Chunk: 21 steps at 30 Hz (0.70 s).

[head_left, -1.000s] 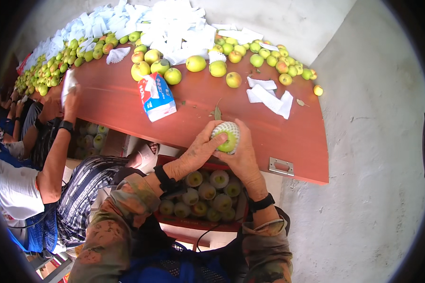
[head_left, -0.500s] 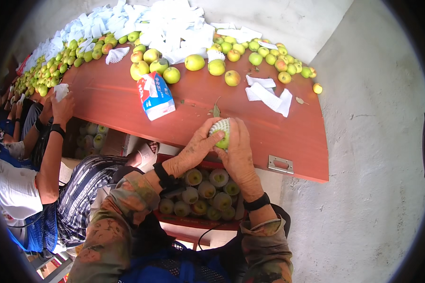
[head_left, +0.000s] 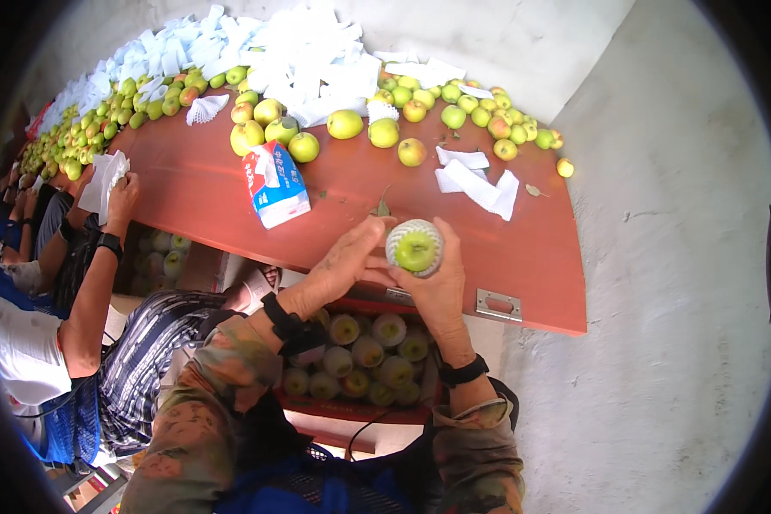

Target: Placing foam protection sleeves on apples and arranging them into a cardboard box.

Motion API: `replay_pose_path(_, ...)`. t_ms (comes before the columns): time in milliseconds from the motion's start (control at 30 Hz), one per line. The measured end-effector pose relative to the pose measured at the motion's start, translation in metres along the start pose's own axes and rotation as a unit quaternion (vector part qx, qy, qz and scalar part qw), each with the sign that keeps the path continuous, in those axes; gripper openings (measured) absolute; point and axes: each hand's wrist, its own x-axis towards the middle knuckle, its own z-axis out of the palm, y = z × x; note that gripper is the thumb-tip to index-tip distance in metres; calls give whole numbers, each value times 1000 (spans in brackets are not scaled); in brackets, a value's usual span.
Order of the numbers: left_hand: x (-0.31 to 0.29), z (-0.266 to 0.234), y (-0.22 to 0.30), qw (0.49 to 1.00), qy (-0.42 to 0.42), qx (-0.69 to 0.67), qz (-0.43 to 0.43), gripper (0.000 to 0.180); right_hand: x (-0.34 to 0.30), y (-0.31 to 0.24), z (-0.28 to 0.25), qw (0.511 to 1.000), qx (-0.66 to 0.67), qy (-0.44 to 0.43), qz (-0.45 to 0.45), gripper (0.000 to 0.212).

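A green apple [head_left: 416,252] in a white foam net sleeve [head_left: 413,227] sits in my right hand [head_left: 439,287], whose fingers and thumb wrap its side and underside. The apple's bare end faces up toward me, framed by the sleeve's rim. My left hand [head_left: 349,261] is just left of it with fingers stretched out, and its fingertips come close to the sleeve; whether they touch cannot be made out. Both hands are over the near edge of the red-brown table [head_left: 351,201]. Below them stands a red crate [head_left: 385,415] with several sleeved apples [head_left: 367,351].
Loose apples [head_left: 384,133] line the table's far side, with a heap of white foam sleeves [head_left: 308,60] behind. A red-and-blue packet [head_left: 277,184] and flat sleeves [head_left: 480,188] lie nearer. A metal plate [head_left: 499,305] marks the front edge. At left, another person's hand [head_left: 124,197] holds a sleeve.
The sleeved apple has turned so its open end faces up. My left hand has come away from around it, leaving it in the right hand. The other person's sleeve now hangs larger.
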Motion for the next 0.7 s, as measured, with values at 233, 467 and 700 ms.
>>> replay_pose_path(233,-1,-21,-3,990,95,103,-17,55,11,-12,-13,933,328,-30,143,80)
replay_pose_path(467,5,-27,10,986,86,143,-13,30,10,-17,-13,912,369,-64,170,82)
replay_pose_path(700,7,-22,15,977,23,154,148,10,11,-7,-12,904,397,-40,152,77)
